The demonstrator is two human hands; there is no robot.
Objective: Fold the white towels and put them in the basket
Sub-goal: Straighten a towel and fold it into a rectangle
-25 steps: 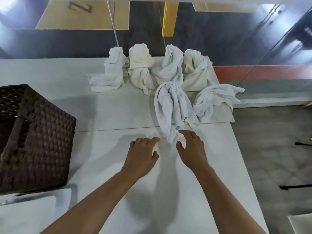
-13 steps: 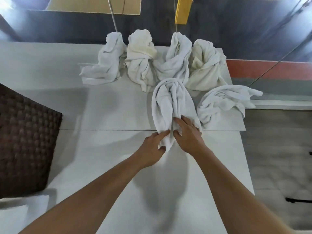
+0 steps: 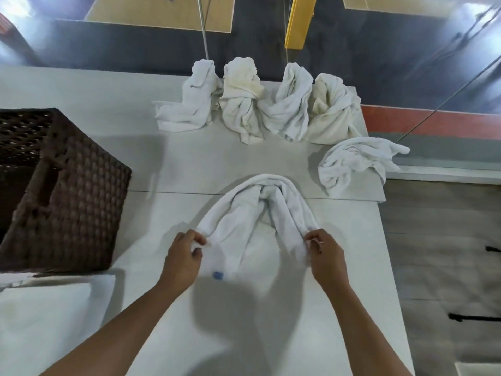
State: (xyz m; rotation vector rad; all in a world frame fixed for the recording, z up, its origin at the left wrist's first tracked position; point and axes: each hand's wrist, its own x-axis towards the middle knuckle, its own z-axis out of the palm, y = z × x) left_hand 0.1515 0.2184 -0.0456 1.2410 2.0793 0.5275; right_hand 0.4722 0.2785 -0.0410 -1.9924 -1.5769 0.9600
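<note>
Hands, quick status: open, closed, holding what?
Left hand: closed, pinching the near left corner of the white towel.
Right hand: closed, pinching the same towel's near right corner.

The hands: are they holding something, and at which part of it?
Both hold one white towel: the left hand pinches its near left edge, and the right hand pinches its near right edge.
</note>
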